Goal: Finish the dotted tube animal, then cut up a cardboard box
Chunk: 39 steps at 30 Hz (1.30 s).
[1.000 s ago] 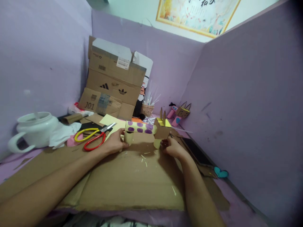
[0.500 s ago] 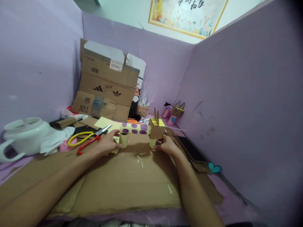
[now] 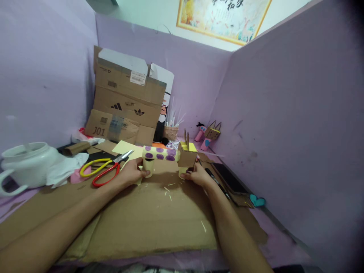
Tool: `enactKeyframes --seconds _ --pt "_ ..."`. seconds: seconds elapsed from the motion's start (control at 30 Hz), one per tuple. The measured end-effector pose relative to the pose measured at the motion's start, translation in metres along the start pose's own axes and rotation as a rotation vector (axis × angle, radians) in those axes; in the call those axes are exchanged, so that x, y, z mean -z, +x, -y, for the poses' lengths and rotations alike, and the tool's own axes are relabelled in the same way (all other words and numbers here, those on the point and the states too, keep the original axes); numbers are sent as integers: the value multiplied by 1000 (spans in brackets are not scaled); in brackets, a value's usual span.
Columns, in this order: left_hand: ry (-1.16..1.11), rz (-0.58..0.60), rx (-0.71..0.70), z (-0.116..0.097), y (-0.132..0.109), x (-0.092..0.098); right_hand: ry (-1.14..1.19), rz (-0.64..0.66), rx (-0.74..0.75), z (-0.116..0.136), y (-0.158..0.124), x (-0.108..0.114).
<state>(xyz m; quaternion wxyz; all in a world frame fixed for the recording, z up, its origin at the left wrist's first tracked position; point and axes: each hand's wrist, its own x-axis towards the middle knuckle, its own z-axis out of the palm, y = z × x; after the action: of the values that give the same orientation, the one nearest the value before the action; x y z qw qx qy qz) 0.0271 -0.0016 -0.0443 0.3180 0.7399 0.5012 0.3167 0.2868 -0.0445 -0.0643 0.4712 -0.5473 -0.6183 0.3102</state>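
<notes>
With the fingers (image 3: 137,163) and thumb of the left hand (image 3: 131,172), held the left leg (image 3: 148,169), a short upright tube of pale yellow; with the thumb and fingers of the right hand (image 3: 199,175), gripped the right leg (image 3: 182,173), a matching tube. Could not make out the fingertips behind either tube. Had below both hands a large brown cardboard sheet (image 3: 153,220), creased toward the left, with a few thin pale slivers (image 3: 204,226) on it. Saw off to the right a teal heart (image 3: 257,200), then a dark phone (image 3: 229,178) with a black pen (image 3: 217,183) just beside it. Saw at far left a white pot (image 3: 30,163) near crumpled white tissue (image 3: 66,167), and closer in, scissors (image 3: 115,166) with one yellow and one red handle. Had between the hands, over the sheet, the spotted body (image 3: 159,153), a level yellow tube with purple ovals, resting over the left leg and meeting at its right end a cardboard box head (image 3: 187,156) with two upright ears (image 3: 186,139), right above the right leg. Noted farther back yellow paper (image 3: 125,148), a pink-legged figure (image 3: 206,143) near the right wall, a small basket (image 3: 170,132) of white sticks (image 3: 174,123), tall standing cardboard (image 3: 127,102) marked J01, a purple wall (image 3: 204,79), and above it a gold-framed picture (image 3: 222,19).
</notes>
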Motion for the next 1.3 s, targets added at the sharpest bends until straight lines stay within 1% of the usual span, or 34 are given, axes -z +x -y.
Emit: enactKeyframes --seconds 0.33,0.5,0.73,0.93,1.3 --pt "-57 37 -48 8 3 -5 63 -30 -34 2 -2 -1" --pt "-16 28 -57 6 2 -1 57 15 -31 3 -2 -2" --pt "-10 62 -48 5 0 -1 57 59 -14 3 -2 0" --pt "-4 59 -38 0 -3 0 120 55 3 5 -3 -2" --pt "7 43 -8 -3 -3 0 142 -5 -59 18 -9 -3"
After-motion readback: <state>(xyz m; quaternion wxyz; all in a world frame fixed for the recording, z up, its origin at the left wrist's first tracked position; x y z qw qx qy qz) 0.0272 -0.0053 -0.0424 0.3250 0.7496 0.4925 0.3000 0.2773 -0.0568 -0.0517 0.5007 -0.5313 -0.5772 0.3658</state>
